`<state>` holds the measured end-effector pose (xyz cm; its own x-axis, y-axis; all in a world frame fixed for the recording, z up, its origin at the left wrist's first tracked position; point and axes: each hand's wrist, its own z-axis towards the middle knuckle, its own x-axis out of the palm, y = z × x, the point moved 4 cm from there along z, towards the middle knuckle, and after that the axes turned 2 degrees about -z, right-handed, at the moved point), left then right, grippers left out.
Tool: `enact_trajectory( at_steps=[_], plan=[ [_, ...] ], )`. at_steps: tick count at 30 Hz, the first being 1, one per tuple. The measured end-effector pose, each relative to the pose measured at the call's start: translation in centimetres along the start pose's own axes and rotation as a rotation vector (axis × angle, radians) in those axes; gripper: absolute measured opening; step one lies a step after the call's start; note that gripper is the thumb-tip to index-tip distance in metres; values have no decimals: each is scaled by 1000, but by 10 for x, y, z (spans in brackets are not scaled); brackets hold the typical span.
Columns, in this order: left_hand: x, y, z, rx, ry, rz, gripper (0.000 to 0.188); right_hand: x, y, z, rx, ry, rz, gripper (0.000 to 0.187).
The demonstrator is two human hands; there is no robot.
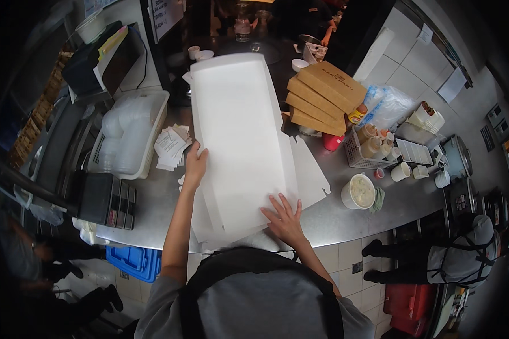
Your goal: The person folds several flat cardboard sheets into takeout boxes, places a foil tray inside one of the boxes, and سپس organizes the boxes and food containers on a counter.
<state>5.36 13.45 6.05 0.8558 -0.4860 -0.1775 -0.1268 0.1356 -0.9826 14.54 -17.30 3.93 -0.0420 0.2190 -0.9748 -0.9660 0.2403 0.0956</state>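
A long white cardboard box (240, 130), partly folded with raised edges, lies in front of me on the metal counter. My left hand (195, 164) grips its left side, thumb over the edge and the other fingers mostly hidden. Near the box's lower right part, my right hand (285, 219) rests with fingers spread on the white board. From under the box's right side another piece of flat white cardboard (311, 172), with notched edges, sticks out. Whether it belongs to the same box I cannot tell.
Brown cardboard boxes (322, 96) are stacked at the back right. Beside them stand a basket of sauce bottles (373, 144) and a white tub (359, 191). To the left are paper slips (172, 147) and a basket of plastic containers (127, 135). Another person (461, 251) stands at right.
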Motion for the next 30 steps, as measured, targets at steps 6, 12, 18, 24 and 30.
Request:
enact_trajectory(
  at_steps=[6,12,18,24,30],
  plan=[
    [3,73,8,-130,88,120,59,19,10,-4,-138,73,150,65],
    [38,59,-47,117,224,774,101,50,2,-3,-147,-5,190,53],
    [64,75,-165,218,869,1122,104,49,6,-1,-81,43,224,49],
    [52,69,-157,469,690,1053,91,41,-3,3,-76,85,265,46],
    [45,57,-130,358,775,869,82,40,-15,30,-69,192,301,33]
  ],
)
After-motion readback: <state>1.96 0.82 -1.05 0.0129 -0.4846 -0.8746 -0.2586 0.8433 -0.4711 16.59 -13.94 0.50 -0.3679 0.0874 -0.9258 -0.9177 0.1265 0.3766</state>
